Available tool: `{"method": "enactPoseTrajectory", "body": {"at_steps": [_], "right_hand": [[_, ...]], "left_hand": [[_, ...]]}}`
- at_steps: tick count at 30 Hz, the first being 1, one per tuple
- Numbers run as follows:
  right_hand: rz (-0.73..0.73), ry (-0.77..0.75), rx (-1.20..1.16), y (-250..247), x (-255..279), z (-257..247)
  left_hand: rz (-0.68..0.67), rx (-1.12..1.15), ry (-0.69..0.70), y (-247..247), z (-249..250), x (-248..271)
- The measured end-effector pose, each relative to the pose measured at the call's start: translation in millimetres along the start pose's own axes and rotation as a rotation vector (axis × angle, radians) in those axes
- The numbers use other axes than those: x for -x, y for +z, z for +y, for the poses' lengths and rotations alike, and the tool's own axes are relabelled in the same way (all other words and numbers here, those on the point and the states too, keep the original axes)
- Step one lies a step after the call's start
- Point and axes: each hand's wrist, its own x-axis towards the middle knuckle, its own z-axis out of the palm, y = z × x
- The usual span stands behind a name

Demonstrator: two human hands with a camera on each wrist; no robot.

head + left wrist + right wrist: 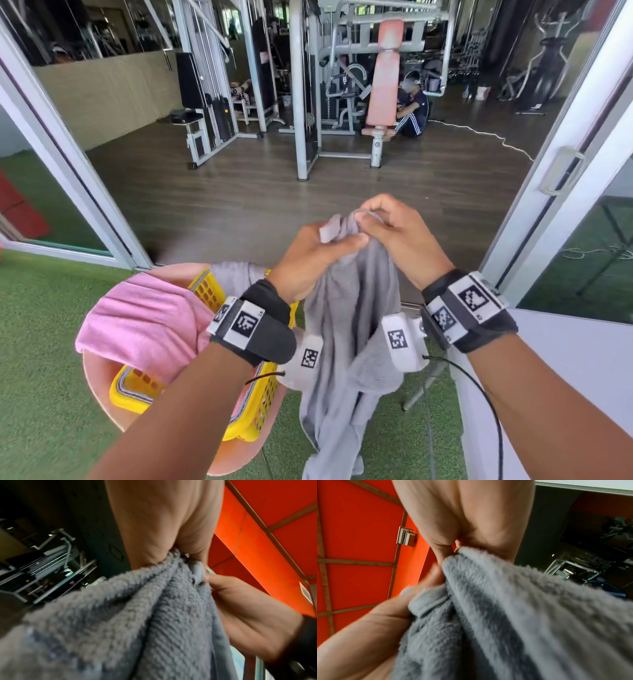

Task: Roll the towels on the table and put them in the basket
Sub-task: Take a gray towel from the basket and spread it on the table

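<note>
Both forearms are bare, with no sleeves. Each wrist wears a broad black fabric band (263,325) carrying white blocks printed with black square-patterned markers. A further white block with the same kind of marker juts from the inner side of each wrist, and a thin black cable (479,387) loops out from it. The left hand (308,257) and right hand (397,233) are ungloved.

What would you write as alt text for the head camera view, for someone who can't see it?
Two hands, the left hand and right hand, hold a grey towel up by its top edge so it hangs unrolled. Lower left, a yellow basket holds a pink towel, with gym machines behind.
</note>
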Motion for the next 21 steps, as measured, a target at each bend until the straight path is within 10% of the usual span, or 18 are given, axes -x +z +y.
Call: {"method": "enactPoseTrajectory", "body": {"at_steps": [9,15,21], "right_hand": [[0.084,0.157,0.172,-12.4,39.6,41.8],[0.001,-0.092,0.088,-11.9,14.9,2.1],[0.014,0.058,0.139,-29.5,30.2,30.8]], "left_hand": [[0.338,0.145,0.061,-34.2,25.6,-9.4],[0.010,-0.056,-0.022,14.0,7.7,9.2],[0.099,0.074,-0.048,8.7,10.8,1.4]]}}
